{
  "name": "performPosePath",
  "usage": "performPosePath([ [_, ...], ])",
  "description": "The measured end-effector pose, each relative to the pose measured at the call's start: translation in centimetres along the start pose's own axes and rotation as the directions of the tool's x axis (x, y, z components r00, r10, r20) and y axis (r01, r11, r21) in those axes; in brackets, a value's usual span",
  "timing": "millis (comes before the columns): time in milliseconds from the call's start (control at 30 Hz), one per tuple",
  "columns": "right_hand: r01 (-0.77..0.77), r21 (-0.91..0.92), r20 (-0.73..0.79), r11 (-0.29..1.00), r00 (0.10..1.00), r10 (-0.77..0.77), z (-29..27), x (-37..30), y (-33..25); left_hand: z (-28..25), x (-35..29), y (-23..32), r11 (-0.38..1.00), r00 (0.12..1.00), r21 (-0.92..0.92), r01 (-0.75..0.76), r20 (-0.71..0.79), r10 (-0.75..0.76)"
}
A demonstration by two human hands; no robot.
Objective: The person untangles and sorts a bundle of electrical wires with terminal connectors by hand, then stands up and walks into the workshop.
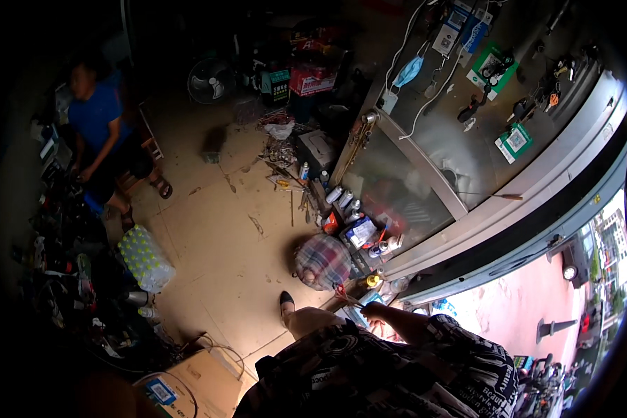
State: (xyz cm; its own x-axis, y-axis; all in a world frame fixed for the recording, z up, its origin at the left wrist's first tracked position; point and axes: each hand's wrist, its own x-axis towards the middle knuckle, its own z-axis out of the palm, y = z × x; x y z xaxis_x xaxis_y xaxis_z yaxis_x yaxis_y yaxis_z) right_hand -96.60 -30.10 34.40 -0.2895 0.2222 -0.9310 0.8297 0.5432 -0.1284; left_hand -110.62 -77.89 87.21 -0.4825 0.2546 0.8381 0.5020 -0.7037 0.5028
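Note:
My right hand (374, 313) is in front of my body at the lower middle, its fingers closed. A thin, reddish, forked object (346, 297) reaches from it toward the stool; it looks like a slim tool, but its kind is too small to make out. Just beyond its tip stands a round stool with a plaid cloth cover (322, 261). My left hand does not show. Below my right hand lies a pale blue box (361, 317), partly covered by the hand and arm.
Spray cans (344, 199) and tools line the glass door (425, 174), where keys hang. A person in blue (99, 125) sits at the far left. A bottle pack (145, 258) and cardboard box (209, 383) stand left. A fan (212, 81) is at the back.

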Motion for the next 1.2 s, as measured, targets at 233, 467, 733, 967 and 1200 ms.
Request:
performPosePath([
  [233, 0.098, 0.051, -0.034, 0.994, 0.995, -0.096, -9.6, 1.8, -8.2, -5.4, 1.9, -14.8, 0.961, 0.958, -0.055, 0.272, -0.076, -0.276],
  [467, 0.062, 0.353, -0.041, 0.933, 0.998, -0.050, -12.8, 4.7, -13.4, -10.0, 4.1, -24.2, 0.908, 0.909, -0.131, 0.399, -0.077, -0.410],
  [733, 0.003, 0.129, 0.031, 0.992, 0.999, -0.007, -14.1, 4.1, -21.8, -18.6, 9.1, -33.1, 0.869, 0.894, -0.219, 0.445, 0.051, -0.445],
  [967, 0.019, 0.234, 0.002, 0.972, 1.000, -0.020, -16.2, 7.7, -32.1, -28.5, 14.5, -39.6, 0.827, 0.869, -0.268, 0.495, 0.134, -0.477],
  [1200, 0.070, 0.288, -0.082, 0.955, 0.995, -0.048, -19.4, 9.4, -42.9, -38.7, 19.7, -43.3, 0.814, 0.849, -0.241, 0.529, 0.160, -0.504],
])
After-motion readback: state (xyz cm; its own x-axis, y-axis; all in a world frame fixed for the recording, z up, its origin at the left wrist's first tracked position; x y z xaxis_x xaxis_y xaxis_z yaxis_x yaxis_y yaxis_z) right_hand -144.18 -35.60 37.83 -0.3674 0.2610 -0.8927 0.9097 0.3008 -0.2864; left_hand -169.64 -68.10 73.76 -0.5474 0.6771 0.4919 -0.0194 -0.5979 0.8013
